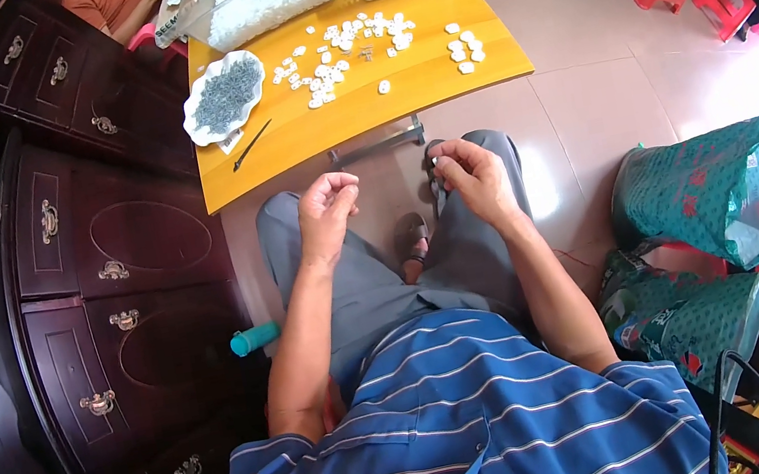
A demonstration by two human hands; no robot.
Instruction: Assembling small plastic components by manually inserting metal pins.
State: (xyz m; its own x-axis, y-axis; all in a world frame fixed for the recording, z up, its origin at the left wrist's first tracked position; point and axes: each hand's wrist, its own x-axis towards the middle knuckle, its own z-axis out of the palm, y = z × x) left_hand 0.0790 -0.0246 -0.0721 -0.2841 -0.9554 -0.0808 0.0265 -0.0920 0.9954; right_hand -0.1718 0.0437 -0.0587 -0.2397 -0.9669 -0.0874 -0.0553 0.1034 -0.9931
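While apparently pinching a small pale piece [435, 161] in the right hand [473, 178] and curling the left hand [328, 207], cannot tell whether empty, seems partway along, having few white pieces [456, 46] grouped rightward on the table [322, 140], many probably left mid-table

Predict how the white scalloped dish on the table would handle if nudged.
The white scalloped dish would probably slide rather than roll, resting open side up. The heap of small grey pieces likely adds some weight and, looking loose, may shift or spill. Sitting at the table's left edge, it could tip off if pushed left.
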